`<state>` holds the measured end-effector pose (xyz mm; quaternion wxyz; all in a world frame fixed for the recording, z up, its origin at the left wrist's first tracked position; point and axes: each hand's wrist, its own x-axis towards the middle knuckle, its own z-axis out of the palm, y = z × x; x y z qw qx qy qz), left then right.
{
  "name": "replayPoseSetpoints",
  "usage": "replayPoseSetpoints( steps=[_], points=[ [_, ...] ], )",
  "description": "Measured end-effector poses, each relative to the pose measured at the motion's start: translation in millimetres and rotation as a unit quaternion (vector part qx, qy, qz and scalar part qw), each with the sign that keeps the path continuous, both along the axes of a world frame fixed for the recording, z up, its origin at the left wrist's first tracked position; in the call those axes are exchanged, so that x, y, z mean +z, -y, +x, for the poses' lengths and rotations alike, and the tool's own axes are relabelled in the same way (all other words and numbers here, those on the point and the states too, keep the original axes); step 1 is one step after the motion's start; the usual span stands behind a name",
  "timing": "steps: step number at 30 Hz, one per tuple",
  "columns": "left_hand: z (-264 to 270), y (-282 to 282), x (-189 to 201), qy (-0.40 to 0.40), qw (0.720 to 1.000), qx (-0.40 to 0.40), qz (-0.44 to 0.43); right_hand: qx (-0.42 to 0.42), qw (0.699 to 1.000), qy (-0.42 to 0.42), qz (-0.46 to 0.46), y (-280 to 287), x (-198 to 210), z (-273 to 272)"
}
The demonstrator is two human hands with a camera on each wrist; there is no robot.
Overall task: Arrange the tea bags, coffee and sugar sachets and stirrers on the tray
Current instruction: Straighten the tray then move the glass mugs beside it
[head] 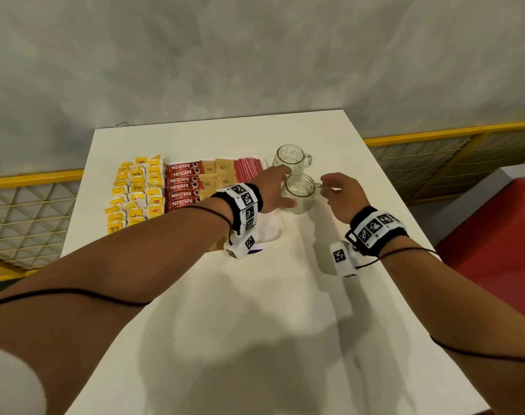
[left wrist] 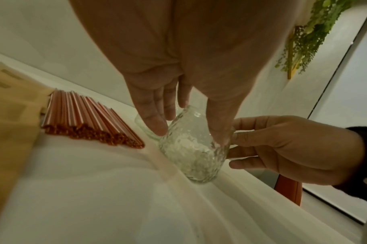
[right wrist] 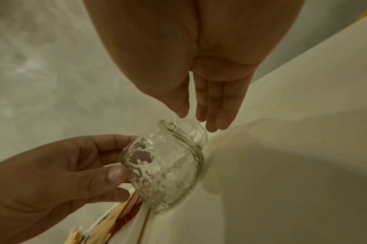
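Rows of yellow tea bags (head: 135,193) lie at the left. Beside them are red Nescafe sachets (head: 182,187), brown sugar sachets (head: 216,175) and a bundle of red stirrers (head: 249,172) (left wrist: 88,120) on the white tray (head: 270,232). Just right of the tray stands a clear textured glass mug (head: 300,194) (left wrist: 191,148) (right wrist: 166,168). My left hand (head: 286,187) (left wrist: 186,132) holds its body, thumb on one side and fingers on the other. My right hand (head: 325,187) (right wrist: 197,118) has straight fingers with their tips at the mug's handle.
A second glass mug (head: 289,158) stands behind the first, close to the stirrers. The white table (head: 255,310) ends at the right beside a red seat (head: 500,235). A yellow railing (head: 30,178) runs behind the table.
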<state>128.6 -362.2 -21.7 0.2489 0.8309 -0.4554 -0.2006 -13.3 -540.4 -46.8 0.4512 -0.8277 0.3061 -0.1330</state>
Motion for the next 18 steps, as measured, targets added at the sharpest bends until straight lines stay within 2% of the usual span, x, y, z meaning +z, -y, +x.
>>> replayPoseSetpoints(
  steps=[18],
  points=[
    [-5.0,7.1,6.2,-0.017,0.999,0.029,-0.027,-0.019,0.999,-0.036,-0.031,-12.5,22.5,-1.9]
  ],
)
